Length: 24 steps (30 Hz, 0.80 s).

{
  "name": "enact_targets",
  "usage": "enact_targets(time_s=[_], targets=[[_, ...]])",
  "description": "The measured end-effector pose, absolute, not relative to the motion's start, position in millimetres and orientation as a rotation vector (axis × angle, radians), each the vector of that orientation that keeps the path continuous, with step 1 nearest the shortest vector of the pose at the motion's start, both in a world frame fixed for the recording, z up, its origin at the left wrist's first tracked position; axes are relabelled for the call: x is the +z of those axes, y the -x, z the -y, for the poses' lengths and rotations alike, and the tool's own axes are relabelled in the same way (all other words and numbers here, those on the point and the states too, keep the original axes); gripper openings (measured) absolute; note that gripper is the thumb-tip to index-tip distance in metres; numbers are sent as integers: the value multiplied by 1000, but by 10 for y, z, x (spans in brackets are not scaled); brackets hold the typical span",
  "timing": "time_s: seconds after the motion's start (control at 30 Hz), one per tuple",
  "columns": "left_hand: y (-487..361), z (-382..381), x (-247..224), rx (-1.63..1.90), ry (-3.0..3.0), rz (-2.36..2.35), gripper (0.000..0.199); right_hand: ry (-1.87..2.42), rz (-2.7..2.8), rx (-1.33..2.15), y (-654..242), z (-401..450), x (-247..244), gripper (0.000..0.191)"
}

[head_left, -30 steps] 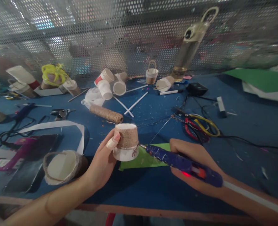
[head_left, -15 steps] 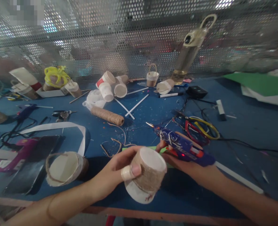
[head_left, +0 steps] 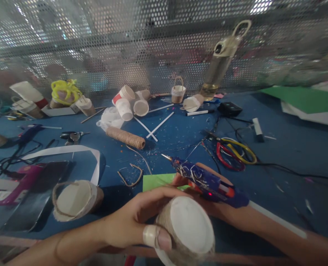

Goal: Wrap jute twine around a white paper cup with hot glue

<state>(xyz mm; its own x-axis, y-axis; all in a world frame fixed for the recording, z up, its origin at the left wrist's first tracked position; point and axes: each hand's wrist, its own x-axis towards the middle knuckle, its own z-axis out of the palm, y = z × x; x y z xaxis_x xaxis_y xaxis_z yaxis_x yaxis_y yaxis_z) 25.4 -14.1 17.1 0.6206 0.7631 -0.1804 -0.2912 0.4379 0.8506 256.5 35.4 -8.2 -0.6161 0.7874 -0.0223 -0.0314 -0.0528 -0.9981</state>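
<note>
My left hand (head_left: 147, 218) is closed round a twine-wrapped paper cup (head_left: 191, 225), its white base turned up toward me. A bandage wraps the thumb pressing on the cup's side. In my right hand (head_left: 205, 199) is a blue hot glue gun (head_left: 202, 179), its metal nozzle pointing left above the table and a glue stick (head_left: 277, 218) out of its back. A red light glows on the gun. Under my hands lies a light green sheet (head_left: 158, 181). To the left sits a twine-covered cup with a handle (head_left: 76, 199).
A twine roll (head_left: 126, 137) and crossed white sticks (head_left: 155, 129) lie mid-table. Scissors (head_left: 236, 153) rest at right, a phone (head_left: 36, 199) and purple glue gun (head_left: 14, 181) at left. A bottle (head_left: 219, 66), several cups and a perforated metal screen (head_left: 158, 44) stand behind.
The cup in my left hand has come lower and nearer, its base tipped more toward me. The glue gun has shifted slightly left and down, uncovering more of the green sheet.
</note>
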Motion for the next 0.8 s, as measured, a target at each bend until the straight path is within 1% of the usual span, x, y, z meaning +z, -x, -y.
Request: enact_targets(time_s=[0.07,0.23,0.3,0.33,0.43,0.6,0.67,0.77,0.8], targets=[[-237,116,163,779,-917,-625,55,749,1597,1816,-2582,-383,-42,32],[-220,69,116,981,-915,-711,51,758,1386,1849,-2581,-367,-96,38],[-226,69,91,1047,-877,-743,50,758,1353,1800,-2568,-356,-88,42],[-231,71,81,1071,-857,-752,50,750,1361,1778,-2562,-357,-65,39],[-251,76,63,1113,-785,-763,49,744,1460,1804,-2548,-379,51,24],[-286,48,82,1188,-698,-815,43,797,1465,1808,-2548,-384,147,18],[-294,26,94,1197,-684,-831,43,873,1476,1731,-2561,-360,126,22],[-292,-3,102,1193,-687,-857,45,941,1513,1660,-2585,-341,91,36],[-288,-10,100,1189,-694,-865,45,935,1553,1656,-2590,-346,87,36]])
